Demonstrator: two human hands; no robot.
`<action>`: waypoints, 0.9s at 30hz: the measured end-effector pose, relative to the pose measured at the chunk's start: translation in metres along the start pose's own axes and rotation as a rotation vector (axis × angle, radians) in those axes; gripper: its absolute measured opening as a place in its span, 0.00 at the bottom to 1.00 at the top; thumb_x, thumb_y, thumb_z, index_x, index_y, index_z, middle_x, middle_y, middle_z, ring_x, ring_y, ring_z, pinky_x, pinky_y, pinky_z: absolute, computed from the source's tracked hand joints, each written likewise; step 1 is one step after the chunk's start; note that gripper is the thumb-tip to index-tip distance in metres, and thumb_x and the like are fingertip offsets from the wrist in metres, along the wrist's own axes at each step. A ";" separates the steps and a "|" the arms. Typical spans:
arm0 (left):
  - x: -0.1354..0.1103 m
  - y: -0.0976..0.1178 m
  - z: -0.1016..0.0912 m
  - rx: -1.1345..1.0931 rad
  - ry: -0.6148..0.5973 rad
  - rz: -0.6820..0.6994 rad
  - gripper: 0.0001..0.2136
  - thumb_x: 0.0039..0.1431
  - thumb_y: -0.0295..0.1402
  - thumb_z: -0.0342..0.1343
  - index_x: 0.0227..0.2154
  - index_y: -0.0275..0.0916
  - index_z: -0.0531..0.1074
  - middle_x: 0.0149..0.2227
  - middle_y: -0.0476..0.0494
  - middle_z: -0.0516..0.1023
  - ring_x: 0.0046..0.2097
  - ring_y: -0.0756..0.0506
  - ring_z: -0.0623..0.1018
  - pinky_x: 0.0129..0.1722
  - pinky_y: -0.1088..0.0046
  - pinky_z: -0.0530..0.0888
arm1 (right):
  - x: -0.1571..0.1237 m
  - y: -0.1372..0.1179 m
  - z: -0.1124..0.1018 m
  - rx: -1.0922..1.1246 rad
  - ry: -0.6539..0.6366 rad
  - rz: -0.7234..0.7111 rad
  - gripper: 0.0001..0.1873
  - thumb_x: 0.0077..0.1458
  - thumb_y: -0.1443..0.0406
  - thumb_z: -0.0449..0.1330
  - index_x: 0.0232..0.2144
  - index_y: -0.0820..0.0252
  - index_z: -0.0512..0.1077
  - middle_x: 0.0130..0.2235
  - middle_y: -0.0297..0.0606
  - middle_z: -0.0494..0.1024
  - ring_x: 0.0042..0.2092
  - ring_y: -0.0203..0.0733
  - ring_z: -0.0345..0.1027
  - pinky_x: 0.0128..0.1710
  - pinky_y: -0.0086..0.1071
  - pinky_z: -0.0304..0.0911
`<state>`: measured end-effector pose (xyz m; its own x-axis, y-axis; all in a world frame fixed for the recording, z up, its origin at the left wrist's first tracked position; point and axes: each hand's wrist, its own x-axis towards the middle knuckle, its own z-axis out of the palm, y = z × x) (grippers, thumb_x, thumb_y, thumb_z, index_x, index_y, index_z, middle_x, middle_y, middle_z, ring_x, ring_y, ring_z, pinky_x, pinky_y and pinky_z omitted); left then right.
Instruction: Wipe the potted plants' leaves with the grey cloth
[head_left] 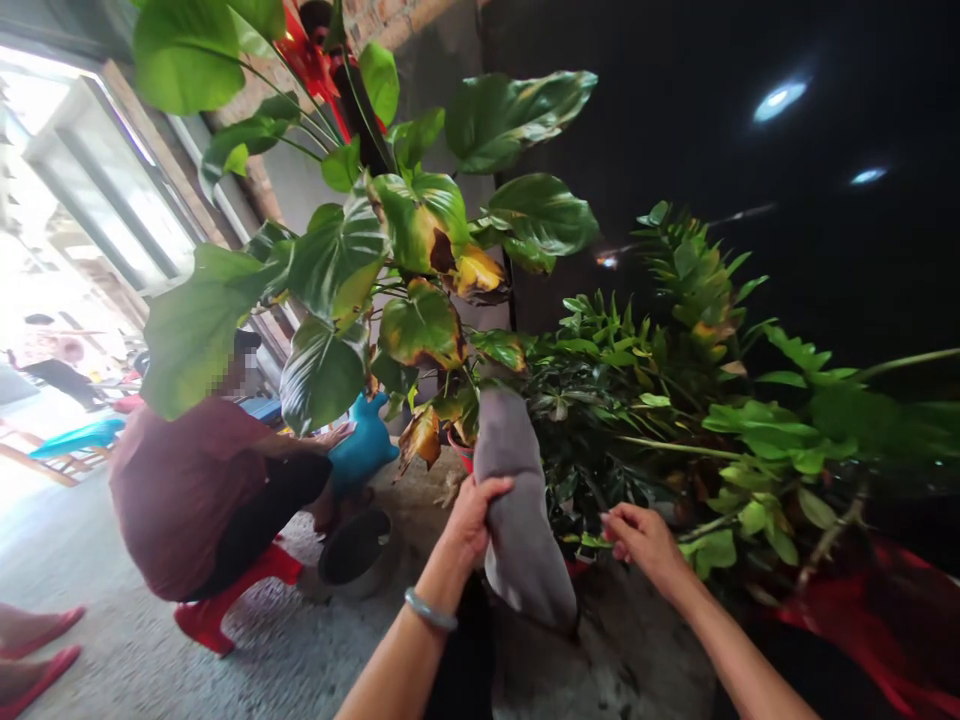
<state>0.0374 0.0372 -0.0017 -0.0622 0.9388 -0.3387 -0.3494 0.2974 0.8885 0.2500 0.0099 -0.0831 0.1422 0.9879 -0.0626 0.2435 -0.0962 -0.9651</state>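
Observation:
My left hand (472,515), with a bracelet on its wrist, is closed around the left side of a long grey piece (525,500). The piece is smooth and rounded, narrows slightly in the middle and stands tilted in front of me; I cannot tell its exact kind. To its right, my right hand (637,540) is closed with fingertips pinched, apart from the grey piece. A thin dark strip seems to run up from those fingers into the leaves, but I cannot make it out. Just beyond both hands grow green plants (622,400).
A tall potted plant (420,320) with browned leaves rises ahead. At left, a person (187,490) sits on a red stool (232,600), touching a blue figure (364,445) beside a dark bucket (356,550). Red material (877,620) lies low at right, near a dark glossy wall (675,120).

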 end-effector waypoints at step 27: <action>-0.075 -0.064 0.001 -0.163 -0.174 -0.258 0.18 0.22 0.21 0.57 0.25 0.39 0.67 0.20 0.51 0.76 0.25 0.46 0.73 0.28 0.70 0.68 | -0.113 -0.031 0.048 0.464 0.107 0.342 0.32 0.34 0.45 0.66 0.37 0.63 0.77 0.41 0.46 0.81 0.50 0.59 0.69 0.47 0.42 0.65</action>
<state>0.0654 -0.0519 -0.0330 0.2031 0.8561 -0.4752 -0.4781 0.5102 0.7149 0.1805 -0.0925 -0.0580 0.2406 0.8899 -0.3876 -0.2756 -0.3203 -0.9064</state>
